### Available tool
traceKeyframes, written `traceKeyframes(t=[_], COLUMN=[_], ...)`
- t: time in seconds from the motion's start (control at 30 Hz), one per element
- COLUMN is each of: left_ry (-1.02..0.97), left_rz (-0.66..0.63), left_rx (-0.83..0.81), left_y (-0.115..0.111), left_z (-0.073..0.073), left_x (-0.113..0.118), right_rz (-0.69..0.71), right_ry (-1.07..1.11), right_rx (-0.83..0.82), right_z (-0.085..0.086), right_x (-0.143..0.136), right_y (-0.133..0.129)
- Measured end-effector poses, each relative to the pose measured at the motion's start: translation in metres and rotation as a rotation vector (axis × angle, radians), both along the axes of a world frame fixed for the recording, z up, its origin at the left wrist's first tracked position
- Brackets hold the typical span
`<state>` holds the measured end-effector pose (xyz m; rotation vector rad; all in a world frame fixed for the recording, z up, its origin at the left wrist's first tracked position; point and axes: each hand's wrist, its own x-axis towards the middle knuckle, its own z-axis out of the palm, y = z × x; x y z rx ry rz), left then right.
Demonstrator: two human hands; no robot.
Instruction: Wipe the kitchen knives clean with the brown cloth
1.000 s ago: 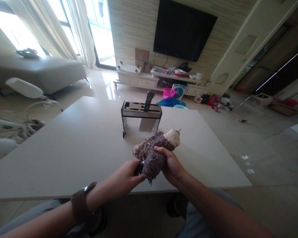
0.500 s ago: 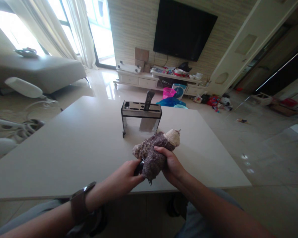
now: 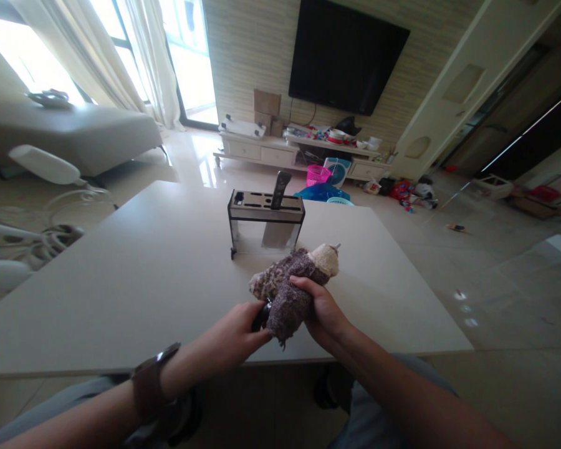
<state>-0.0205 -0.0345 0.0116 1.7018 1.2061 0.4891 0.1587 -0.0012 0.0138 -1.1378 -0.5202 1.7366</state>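
My left hand [image 3: 244, 329] is closed around the black handle [image 3: 260, 317] of what looks like a knife; its blade is hidden by a fuzzy cloth. That cloth [image 3: 292, 302], brown-purple with a cream end, is bunched in my right hand [image 3: 325, 312], thumb on top and fingers underneath. A small greyish tip pokes out at the cloth's cream end; I cannot tell whether it is blade or cloth. Just beyond the cloth stands a knife block [image 3: 266, 215] with a slotted top and clear front. One black-handled cleaver [image 3: 279, 193] sits upright in it, its broad blade showing through the front.
Both hands are above a white table [image 3: 121, 280], near its front edge. Past the far edge are a blue plastic bag [image 3: 325, 192], a pink basket [image 3: 318, 175] and a low TV cabinet [image 3: 273, 154]. White chairs [image 3: 47, 163] stand at the left.
Almost nothing differs. Both hands keep their hold, and the cloth has shifted very slightly against the handle.
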Motion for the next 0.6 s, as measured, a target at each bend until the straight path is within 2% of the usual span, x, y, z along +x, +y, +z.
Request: traceKeyframes(t=[0.33,0.6], left_ry=[0.000,0.007], left_rz=[0.000,-0.002], left_rx=[-0.004,0.005], left_y=[-0.0006,0.0004], left_z=[0.0011,-0.0013], left_x=[-0.0014,-0.0005], right_rz=[0.007,0.007], right_ry=[0.001,-0.005], right_rx=[0.018,0.002], right_z=[-0.0036,0.0003], right_x=[-0.0005,-0.0003], right_y=[-0.0002,-0.0007])
